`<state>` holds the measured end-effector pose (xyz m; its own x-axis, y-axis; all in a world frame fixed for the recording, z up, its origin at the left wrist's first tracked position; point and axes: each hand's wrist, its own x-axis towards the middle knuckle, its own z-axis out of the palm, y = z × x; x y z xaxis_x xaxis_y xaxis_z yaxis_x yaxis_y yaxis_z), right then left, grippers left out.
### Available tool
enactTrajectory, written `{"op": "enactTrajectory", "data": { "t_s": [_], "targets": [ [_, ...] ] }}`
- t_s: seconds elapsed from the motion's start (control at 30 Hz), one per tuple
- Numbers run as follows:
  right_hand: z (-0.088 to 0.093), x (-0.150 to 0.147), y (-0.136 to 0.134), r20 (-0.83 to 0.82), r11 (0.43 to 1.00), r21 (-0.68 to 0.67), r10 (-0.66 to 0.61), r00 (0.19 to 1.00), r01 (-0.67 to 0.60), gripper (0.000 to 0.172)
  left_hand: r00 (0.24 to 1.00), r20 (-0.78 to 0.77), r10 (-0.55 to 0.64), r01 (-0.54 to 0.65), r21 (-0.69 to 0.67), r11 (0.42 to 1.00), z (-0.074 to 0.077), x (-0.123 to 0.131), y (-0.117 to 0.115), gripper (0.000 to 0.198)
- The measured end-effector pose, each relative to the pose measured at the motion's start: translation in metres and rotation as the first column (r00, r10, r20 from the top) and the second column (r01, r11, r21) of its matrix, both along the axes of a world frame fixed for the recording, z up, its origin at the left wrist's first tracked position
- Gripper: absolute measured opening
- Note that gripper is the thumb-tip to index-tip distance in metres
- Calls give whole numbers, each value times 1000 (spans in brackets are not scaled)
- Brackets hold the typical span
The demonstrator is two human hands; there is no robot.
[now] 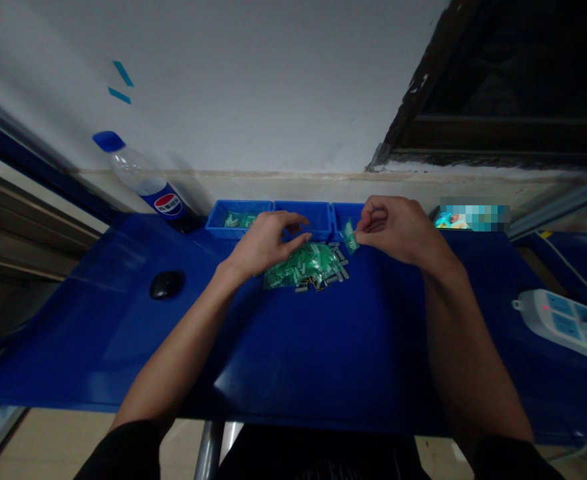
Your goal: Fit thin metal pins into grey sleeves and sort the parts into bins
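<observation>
The green packet (350, 239) is pinched in the right hand (396, 228), at two o'clock from the packet pile (310, 263). At ten o'clock, the left hand (268, 245) has an open grip.

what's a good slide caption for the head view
Right hand pinching a small green packet, left hand open by a pile of green packets, before three blue bins.

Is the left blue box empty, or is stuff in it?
Not empty: green packets lie inside the left blue box. The left hand hides one corner; I can't tell how full.
</observation>
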<state>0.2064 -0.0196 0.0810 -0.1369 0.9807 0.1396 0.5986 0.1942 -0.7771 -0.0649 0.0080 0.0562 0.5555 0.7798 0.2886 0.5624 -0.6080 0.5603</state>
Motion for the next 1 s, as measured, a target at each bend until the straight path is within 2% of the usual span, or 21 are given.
{"op": "enactTrajectory", "data": {
  "t_s": [0.1,0.2,0.33,0.53,0.67,0.8,0.9,1.0],
  "targets": [
    [6,-8,-4,-148,996,-25,81,986,-86,23,995,96,-18,28,-97,995,1,3,-3,44],
    [10,-15,-7,-269,985,-64,138,953,-160,29,982,174,-79,115,-206,972,1,4,-5,55],
    [12,-18,-9,-332,981,-61,157,930,-187,37,948,274,-160,237,-277,931,-1,3,-4,42],
    [7,-17,-5,-386,984,-30,151,910,-177,47,921,387,-52,211,-382,900,5,3,-6,24],
    [-5,-19,3,-360,991,7,127,924,-133,39,941,337,41,77,-330,941,13,-2,-7,21],
    [-23,-14,14,-181,997,22,79,980,-76,27,960,201,196,-177,-108,978,16,-19,3,20],
    [-35,-7,19,37,994,-20,111,993,-110,18,902,49,429,-432,108,895,14,-36,12,16],
    [-45,-5,22,194,976,-155,184,963,-155,19,807,-58,588,-557,255,790,9,-47,19,19]
  ]
}}
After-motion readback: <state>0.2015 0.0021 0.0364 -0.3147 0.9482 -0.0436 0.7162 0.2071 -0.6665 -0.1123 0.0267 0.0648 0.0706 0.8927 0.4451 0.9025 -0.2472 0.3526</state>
